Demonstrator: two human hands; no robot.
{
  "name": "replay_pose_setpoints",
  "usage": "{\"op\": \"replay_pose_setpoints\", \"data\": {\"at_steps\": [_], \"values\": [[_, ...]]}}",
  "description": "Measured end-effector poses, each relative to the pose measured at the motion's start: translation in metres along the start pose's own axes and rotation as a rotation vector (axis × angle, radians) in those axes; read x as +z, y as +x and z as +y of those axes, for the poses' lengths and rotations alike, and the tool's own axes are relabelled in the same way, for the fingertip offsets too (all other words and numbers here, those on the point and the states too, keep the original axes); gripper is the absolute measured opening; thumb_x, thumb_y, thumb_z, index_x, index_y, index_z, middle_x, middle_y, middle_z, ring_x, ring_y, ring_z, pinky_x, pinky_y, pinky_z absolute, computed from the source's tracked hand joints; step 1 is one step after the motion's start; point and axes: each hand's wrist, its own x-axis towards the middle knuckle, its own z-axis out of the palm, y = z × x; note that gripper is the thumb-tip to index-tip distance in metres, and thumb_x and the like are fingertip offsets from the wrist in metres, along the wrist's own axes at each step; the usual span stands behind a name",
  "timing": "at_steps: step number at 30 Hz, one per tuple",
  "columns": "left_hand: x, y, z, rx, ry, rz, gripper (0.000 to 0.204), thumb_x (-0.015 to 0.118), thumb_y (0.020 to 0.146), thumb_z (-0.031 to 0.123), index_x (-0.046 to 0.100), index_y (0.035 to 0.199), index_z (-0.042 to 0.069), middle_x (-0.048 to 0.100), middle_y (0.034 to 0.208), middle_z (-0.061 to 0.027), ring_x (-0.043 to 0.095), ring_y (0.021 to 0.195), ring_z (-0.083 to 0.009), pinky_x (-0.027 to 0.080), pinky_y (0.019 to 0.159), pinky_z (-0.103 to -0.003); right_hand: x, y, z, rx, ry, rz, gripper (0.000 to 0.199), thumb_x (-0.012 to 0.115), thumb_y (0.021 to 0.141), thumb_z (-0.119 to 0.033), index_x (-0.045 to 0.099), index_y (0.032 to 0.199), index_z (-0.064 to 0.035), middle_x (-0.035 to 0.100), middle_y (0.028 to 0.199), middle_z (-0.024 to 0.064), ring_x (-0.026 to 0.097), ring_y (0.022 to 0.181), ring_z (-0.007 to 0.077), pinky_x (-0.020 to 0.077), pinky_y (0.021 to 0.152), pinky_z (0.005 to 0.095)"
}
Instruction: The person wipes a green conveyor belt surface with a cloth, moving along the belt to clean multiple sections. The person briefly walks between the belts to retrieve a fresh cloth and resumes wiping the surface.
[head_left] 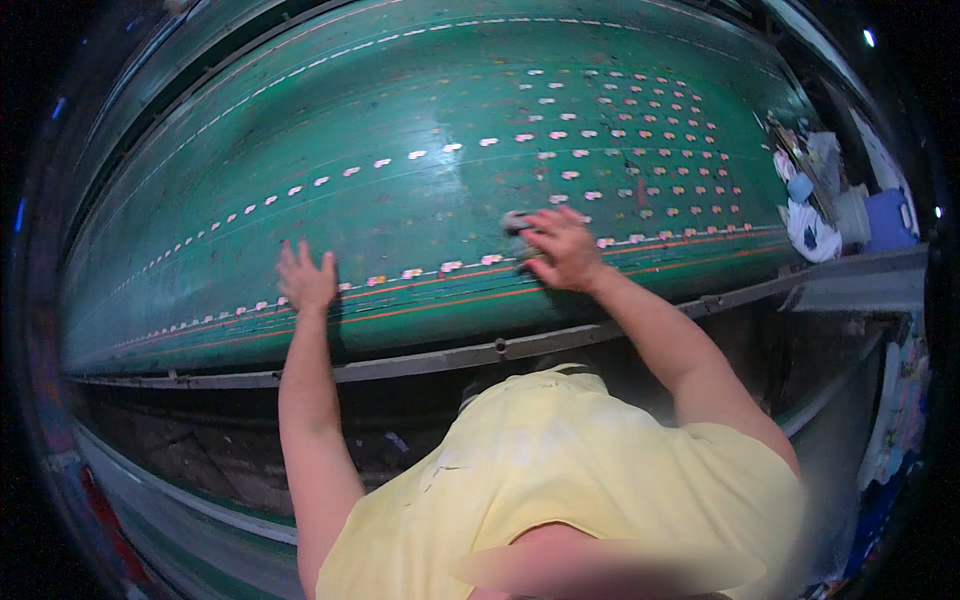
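Note:
My left hand, fingers spread, is at the near edge of a long green surface, beside a row of small pale-and-pink printed marks. I cannot tell whether its fingertips press on the surface. Farther right, my right hand is curled around a small grey, rounded object, low over the green surface near the same row. The fingers cover much of that object, and its kind does not show.
Several more small marks form a grid at the right of the green surface. At its right end lie white cloth or plastic and a blue-purple container. A grey metal rail runs along the near edge, with a dark gap below.

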Motion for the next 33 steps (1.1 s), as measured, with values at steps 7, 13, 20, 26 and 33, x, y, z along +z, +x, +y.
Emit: {"op": "replay_pose_setpoints", "data": {"at_steps": [7, 13, 20, 26, 33], "values": [[0.01, 0.008, -0.035, -0.344, 0.12, 0.134, 0.082, 0.049, 0.111, 0.07, 0.04, 0.176, 0.02, 0.033, 0.181, -0.0249, 0.031, 0.164, -0.0537, 0.026, 0.129, -0.071, 0.009, 0.009, 0.156, 0.692, -0.316, 0.141, 0.071, 0.084, 0.088, -0.047, 0.072, 0.149, -0.012, 0.053, 0.17, 0.0185, 0.047, 0.156, 0.0446, 0.0384, 0.128, 0.0598], [0.011, 0.008, -0.034, -0.334, 0.158, 0.149, 0.081, 0.053, 0.11, 0.068, 0.043, 0.174, 0.021, 0.035, 0.18, -0.0238, 0.033, 0.163, -0.0527, 0.027, 0.129, -0.07, 0.091, 0.212, 0.213, 0.943, -0.432, 0.123, 0.076, 0.07, 0.099, -0.062, 0.069, 0.152, -0.0082, 0.053, 0.169, 0.0244, 0.048, 0.157, 0.0424, 0.0399, 0.13, 0.0525], [0.007, 0.007, -0.03, -0.327, 0.108, 0.161, 0.081, 0.06, 0.109, 0.063, 0.043, 0.174, 0.019, 0.033, 0.182, -0.0215, 0.029, 0.166, -0.0496, 0.024, 0.131, -0.069, 0.231, 0.47, 0.052, 0.38, -0.296, 0.111, 0.068, 0.074, 0.094, -0.051, 0.073, 0.145, -0.0056, 0.063, 0.161, 0.0219, 0.053, 0.155, 0.0377, 0.0432, 0.128, 0.0517], [0.014, 0.008, -0.033, -0.307, 0.075, 0.195, 0.08, 0.062, 0.108, 0.063, 0.045, 0.173, 0.02, 0.034, 0.182, -0.0203, 0.029, 0.167, -0.0477, 0.022, 0.133, -0.068, 0.278, 0.497, -0.133, 0.016, 0.075, 0.004, 0.06, 0.082, 0.081, -0.044, 0.081, 0.127, -0.0057, 0.06, 0.159, 0.0237, 0.06, 0.142, 0.0415, 0.0443, 0.125, 0.0554], [0.024, 0.003, -0.053, -0.348, 0.066, 0.173, 0.083, 0.06, 0.107, 0.068, 0.043, 0.174, 0.023, 0.032, 0.183, -0.0194, 0.03, 0.167, -0.0466, 0.022, 0.133, -0.065, 0.212, 0.386, -0.072, -0.05, 0.295, -0.13, 0.048, 0.08, 0.083, -0.034, 0.081, 0.126, -0.0122, 0.07, 0.151, 0.0145, 0.063, 0.14, 0.0381, 0.0459, 0.122, 0.0576]]}}
